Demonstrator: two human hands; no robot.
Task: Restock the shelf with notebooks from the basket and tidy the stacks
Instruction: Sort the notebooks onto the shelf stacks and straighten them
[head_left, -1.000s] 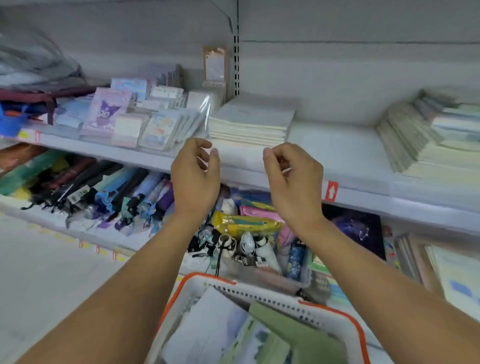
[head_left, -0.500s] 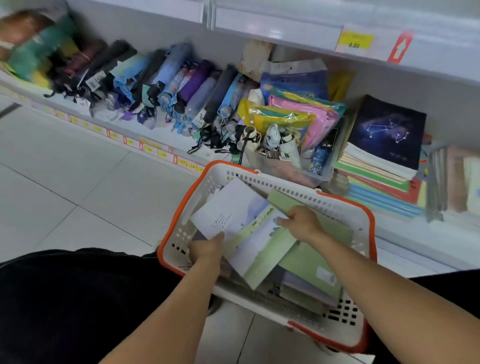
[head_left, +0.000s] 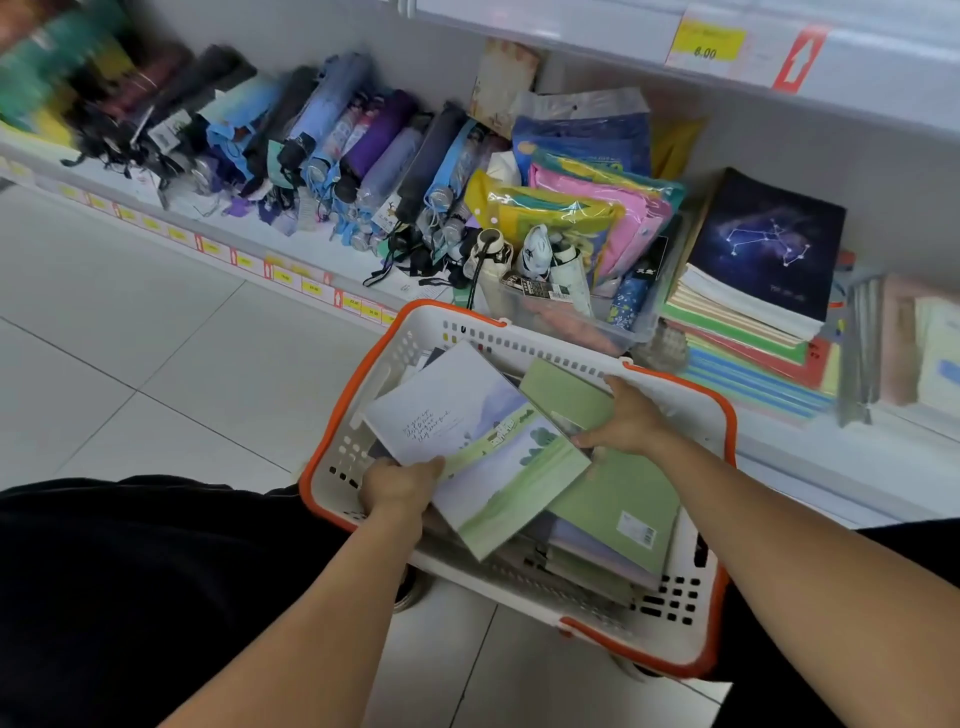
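— Basket (head_left: 696, 644) white with an orange rim, sitting low in front of the bottom shelf (head_left: 332, 260), far rim just short of the shelf's front edge. Open floor (head_left: 130, 364) to its left, pale tiles.

— And inside?

— Full of notebooks. Topmost notebook (head_left: 467, 431), pale with a green landscape and handwriting, tilted across the near-left corner. Left hand (head_left: 397, 488) at its lower edge, grip clamped on it, thumb on the cover. Right hand (head_left: 631, 423) at its opposite edge, over a green notebook (head_left: 618, 499); fingers curled at that edge, though cannot tell whether actually gripping.

— Room to lift?

— Clear above the basket. Upper shelf edge (head_left: 883, 78) overhanging at the top right, with a yellow price tag (head_left: 706, 44) and a red arrow label.

— Around it?

— Folded umbrellas (head_left: 332, 150) packed along the bottom shelf's left and middle. Clear bin (head_left: 571, 317) at the front edge, just beyond the basket's far rim. Coloured plastic pouches (head_left: 592, 208) behind it. Stack with a dark constellation notebook (head_left: 763, 244) on top toward the right end. Black-clad legs bottom left.
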